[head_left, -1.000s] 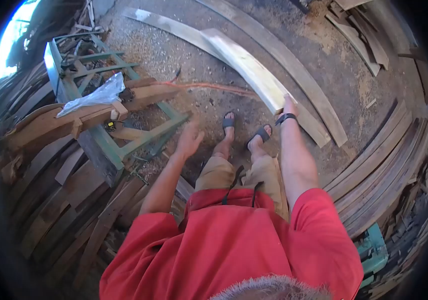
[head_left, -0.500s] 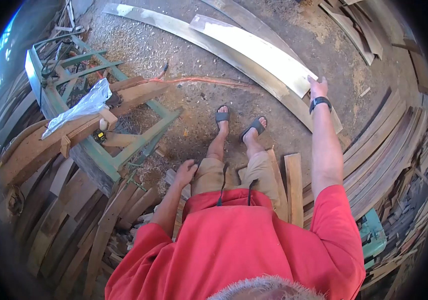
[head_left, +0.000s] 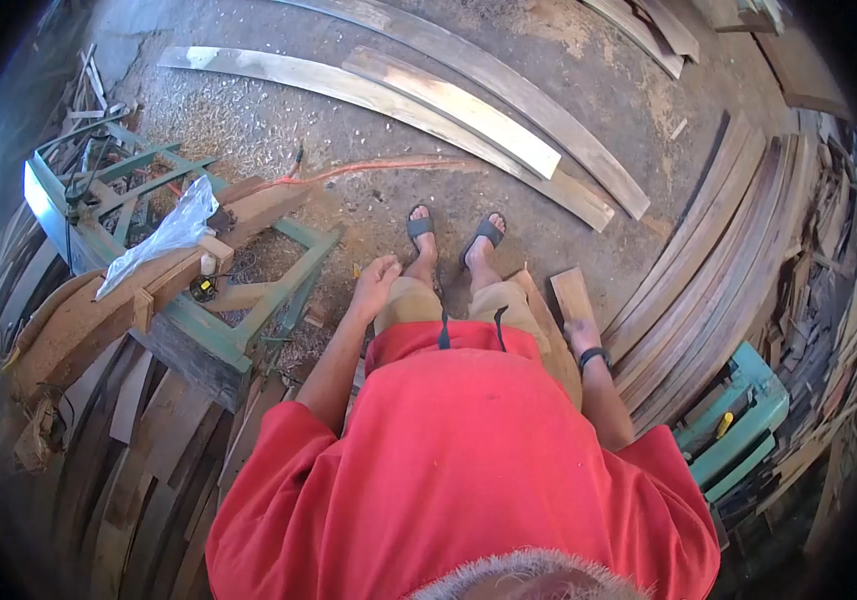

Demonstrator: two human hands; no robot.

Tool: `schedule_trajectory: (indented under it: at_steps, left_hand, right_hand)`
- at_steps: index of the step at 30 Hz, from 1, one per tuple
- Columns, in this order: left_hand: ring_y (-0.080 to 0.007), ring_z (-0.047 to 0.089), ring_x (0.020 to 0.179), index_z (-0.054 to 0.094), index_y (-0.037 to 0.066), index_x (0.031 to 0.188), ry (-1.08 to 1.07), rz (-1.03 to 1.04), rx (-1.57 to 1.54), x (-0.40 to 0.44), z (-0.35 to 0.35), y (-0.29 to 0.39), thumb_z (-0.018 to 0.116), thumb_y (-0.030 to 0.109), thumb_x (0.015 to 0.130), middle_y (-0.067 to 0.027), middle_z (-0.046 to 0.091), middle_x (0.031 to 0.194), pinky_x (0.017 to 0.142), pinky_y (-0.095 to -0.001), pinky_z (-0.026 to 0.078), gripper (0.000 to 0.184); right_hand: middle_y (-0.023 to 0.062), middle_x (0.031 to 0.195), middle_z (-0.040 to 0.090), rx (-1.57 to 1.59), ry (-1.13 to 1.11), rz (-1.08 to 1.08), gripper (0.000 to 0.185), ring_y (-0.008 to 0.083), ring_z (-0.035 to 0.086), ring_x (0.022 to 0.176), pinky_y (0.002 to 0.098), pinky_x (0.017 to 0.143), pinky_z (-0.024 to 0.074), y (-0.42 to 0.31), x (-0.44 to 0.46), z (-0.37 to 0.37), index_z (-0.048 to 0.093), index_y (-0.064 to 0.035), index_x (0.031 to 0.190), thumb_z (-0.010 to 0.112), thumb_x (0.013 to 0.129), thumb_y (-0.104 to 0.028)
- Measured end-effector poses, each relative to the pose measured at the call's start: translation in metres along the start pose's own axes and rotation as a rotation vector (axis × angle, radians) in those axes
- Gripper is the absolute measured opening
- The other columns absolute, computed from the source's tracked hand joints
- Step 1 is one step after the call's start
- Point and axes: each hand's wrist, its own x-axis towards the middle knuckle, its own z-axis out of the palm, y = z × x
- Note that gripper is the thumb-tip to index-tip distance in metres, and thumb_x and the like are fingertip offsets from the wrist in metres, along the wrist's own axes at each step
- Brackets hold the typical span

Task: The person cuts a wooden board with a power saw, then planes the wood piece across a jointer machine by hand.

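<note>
My left hand (head_left: 377, 284) hangs beside my left knee, its fingers loosely stretched and nothing in it. My right hand (head_left: 580, 336), with a dark watch at the wrist, is low by my right leg, over the near part of a short upright board (head_left: 571, 296). Blur hides its fingers, so I cannot tell if it grips that board. Ahead on the floor lies a short pale board (head_left: 459, 110), resting on a long curved plank (head_left: 369, 98). Another curved plank (head_left: 519, 85) lies just beyond them.
To the left stands a green metal frame (head_left: 294, 275) bearing a curved wooden beam (head_left: 69, 335) and a plastic bag (head_left: 164, 235). An orange cord (head_left: 369, 166) crosses the floor. Stacked curved planks (head_left: 719, 270) and a green metal piece (head_left: 749, 405) are at right.
My right hand has let go of the short pale board and drawn back to my right side. That board now lies on the long plank. My left hand has risen slightly.
</note>
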Motion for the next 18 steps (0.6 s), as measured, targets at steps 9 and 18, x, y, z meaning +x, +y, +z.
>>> schedule_trajectory:
  at_steps: [9, 18]
  left_hand:
    - [-0.0218, 0.068, 0.105, 0.065, -0.004, 0.130, 0.005, 0.009, 0.291, 0.018, -0.034, -0.024, 0.064, 0.029, 0.101, -0.0154, 0.073, 0.114, 0.095, -0.0358, 0.052, 0.044]
    - [-0.0299, 0.071, 0.106, 0.070, -0.002, 0.121, 0.011, 0.109, 0.514, 0.034, -0.059, -0.013, 0.065, 0.034, 0.098, -0.0204, 0.074, 0.112, 0.093, -0.0399, 0.053, 0.043]
  right_hand:
    - [0.0188, 0.123, 0.070, 0.275, -0.132, 0.069, 0.048, 0.0296, 0.072, 0.098, 0.0418, 0.079, 0.0582, 0.025, -0.084, 0.062, 0.053, -0.0018, 0.144, 0.061, 0.101, -0.022]
    - [0.0178, 0.122, 0.071, 0.318, -0.079, 0.030, 0.046, 0.0291, 0.072, 0.097, 0.0413, 0.078, 0.0582, 0.007, -0.090, 0.082, 0.054, -0.0025, 0.142, 0.061, 0.101, -0.024]
